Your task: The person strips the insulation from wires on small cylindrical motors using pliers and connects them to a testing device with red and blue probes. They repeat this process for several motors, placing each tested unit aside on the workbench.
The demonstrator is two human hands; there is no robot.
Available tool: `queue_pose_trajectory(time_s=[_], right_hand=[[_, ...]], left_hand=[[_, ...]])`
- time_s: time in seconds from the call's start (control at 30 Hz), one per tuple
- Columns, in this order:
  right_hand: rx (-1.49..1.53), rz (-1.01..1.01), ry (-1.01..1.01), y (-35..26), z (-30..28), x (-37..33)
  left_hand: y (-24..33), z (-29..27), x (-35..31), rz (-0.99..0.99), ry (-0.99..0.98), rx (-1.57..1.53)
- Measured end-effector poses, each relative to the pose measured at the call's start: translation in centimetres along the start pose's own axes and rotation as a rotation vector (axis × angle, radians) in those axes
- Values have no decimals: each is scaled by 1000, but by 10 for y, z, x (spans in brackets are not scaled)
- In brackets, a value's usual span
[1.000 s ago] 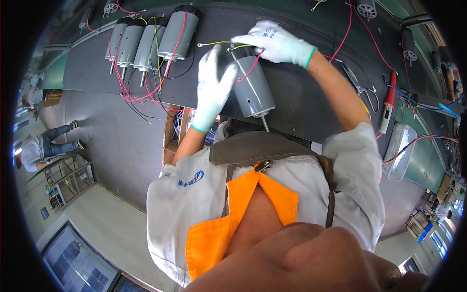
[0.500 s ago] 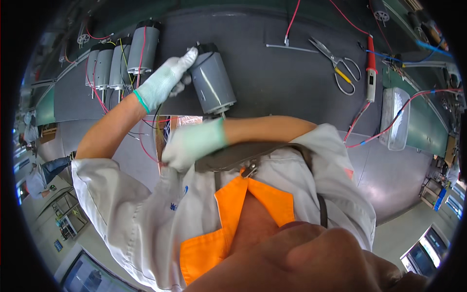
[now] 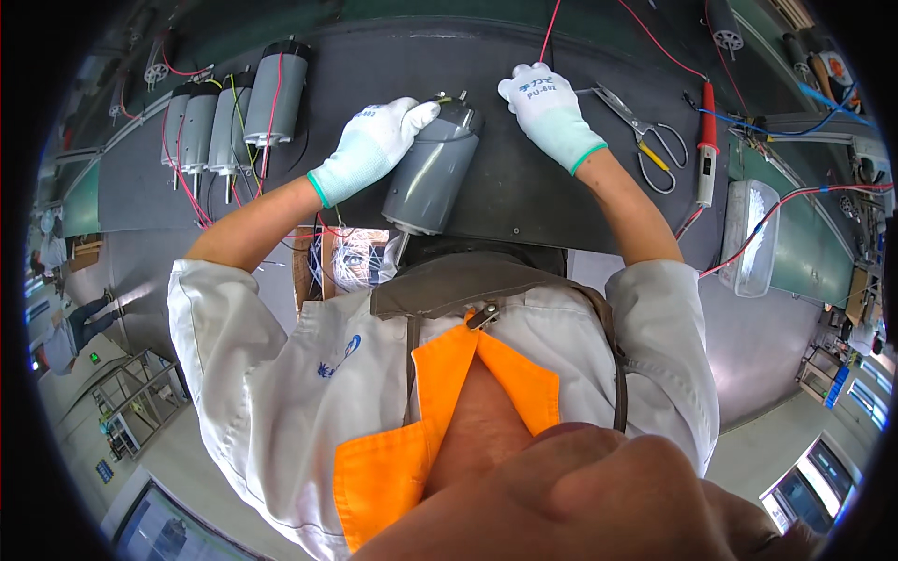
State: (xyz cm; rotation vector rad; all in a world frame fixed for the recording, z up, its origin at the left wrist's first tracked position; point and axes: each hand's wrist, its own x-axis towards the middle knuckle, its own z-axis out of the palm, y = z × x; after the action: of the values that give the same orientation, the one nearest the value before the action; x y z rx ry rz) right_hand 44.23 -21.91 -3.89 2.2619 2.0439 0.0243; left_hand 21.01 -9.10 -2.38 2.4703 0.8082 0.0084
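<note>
My left hand (image 3: 369, 145), in a white glove with a green cuff, is closed on the upper end of a grey cylindrical motor (image 3: 438, 173). The motor leans over the bench edge, its shaft end toward me and two metal terminals on its black far end. Right of it, my right hand (image 3: 547, 107), gloved alike, has its fingers curled round the lower end of a red wire (image 3: 552, 28); the wire's tip is hidden. Beside those fingers a bit of a thin pale strip shows. Scissors (image 3: 645, 131) with a yellow-wrapped handle lie just right of this hand.
Several grey motors (image 3: 278, 98) with red wires stand at the left of the dark bench (image 3: 496, 201). A red-handled soldering iron (image 3: 708, 140) and a clear plastic box (image 3: 750, 238) are at the right. Below the bench edge is an open carton (image 3: 360, 257) with white strands.
My right hand has swung from in front of my chest up and right to the red wire. The motor, in my left hand, has shifted right and tilted the other way.
</note>
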Motion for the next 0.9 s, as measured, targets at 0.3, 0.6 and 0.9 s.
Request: queue_pose_trajectory(time_s=[0.3, 0.6, 0.9], right_hand=[[1929, 149, 221, 1, -87, -55], [833, -219, 750, -103, -24, -49], [764, -266, 720, -98, -9, -45]], left_hand=[[25, -92, 23, -494, -810, -472], [26, -115, 17, -498, -869, -474], [19, -51, -18, -489, -204, -849]])
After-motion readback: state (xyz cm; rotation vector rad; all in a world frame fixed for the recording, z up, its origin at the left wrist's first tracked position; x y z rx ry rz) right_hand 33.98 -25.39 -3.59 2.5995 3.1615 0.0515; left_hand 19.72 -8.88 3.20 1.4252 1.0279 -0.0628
